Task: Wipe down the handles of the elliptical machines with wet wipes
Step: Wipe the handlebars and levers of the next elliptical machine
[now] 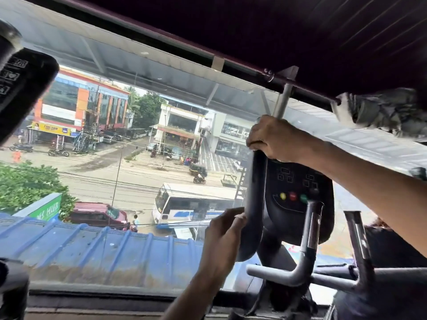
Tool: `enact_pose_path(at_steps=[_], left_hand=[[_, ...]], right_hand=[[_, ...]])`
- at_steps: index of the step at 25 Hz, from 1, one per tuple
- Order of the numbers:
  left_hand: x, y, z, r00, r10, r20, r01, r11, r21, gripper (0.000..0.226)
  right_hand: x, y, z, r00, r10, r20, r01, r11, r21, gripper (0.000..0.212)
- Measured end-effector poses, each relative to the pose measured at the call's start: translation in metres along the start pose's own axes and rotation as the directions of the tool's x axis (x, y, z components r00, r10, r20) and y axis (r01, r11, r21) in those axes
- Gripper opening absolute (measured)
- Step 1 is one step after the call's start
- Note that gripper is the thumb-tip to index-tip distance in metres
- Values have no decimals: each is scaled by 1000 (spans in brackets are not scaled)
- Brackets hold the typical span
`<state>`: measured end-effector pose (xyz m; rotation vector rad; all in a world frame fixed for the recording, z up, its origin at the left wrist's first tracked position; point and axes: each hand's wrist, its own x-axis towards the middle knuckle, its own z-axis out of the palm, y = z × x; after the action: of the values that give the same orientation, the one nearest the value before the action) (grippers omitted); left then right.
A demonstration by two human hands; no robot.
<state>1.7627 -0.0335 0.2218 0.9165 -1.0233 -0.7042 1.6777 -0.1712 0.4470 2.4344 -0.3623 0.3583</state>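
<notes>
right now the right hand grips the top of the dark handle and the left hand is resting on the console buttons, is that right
Not quite. The right hand does grip the top of the dark handle, but the left hand is not on the console buttons. Its fingers are against the side of the handle lower down, left of the console. The head view shows this.

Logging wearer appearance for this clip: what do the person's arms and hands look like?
The left forearm and right forearm are bare to the frame edges, no sleeves showing. The left hand and right hand wear no gloves; no watch, bracelet or ring is visible.
</notes>
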Motion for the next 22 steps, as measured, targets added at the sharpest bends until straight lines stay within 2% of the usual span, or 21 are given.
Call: enact_pose_path(at_steps=[3, 6, 9, 12, 17, 19, 22], left_hand=[[-5, 3, -1, 1000, 6, -3, -6, 1000, -12, 25], [-9, 1, -2, 1000, 17, -16, -17, 1000, -7, 37], [-13, -6, -3, 999, 8, -49, -8, 1000, -7, 36], [-20, -10, 1, 999, -17, -46, 17, 1000, -1, 32], [-26, -8, 8, 995, 8, -103, -6, 1000, 21, 41], [-28, -7, 7, 993, 16, -121, -15, 1000, 8, 35], [-39, -7, 6, 983, 68, -169, -71, 997, -7, 38]], right_hand=[[25, 25, -5, 995, 95, 21, -90, 983, -160, 13], [31, 27, -6, 988, 155, 26, -149, 978, -149, 13], [18, 8, -8, 983, 159, 89, -157, 987, -28, 9], [-8, -24, -4, 988, 57, 144, -62, 998, 26, 6], [-63, -81, 17, 998, -59, -16, 61, 986, 156, 8], [-80, -94, 24, 996, -79, -42, 87, 968, 234, 7], [-110, -113, 34, 998, 28, -64, 6, 876, 482, 9]])
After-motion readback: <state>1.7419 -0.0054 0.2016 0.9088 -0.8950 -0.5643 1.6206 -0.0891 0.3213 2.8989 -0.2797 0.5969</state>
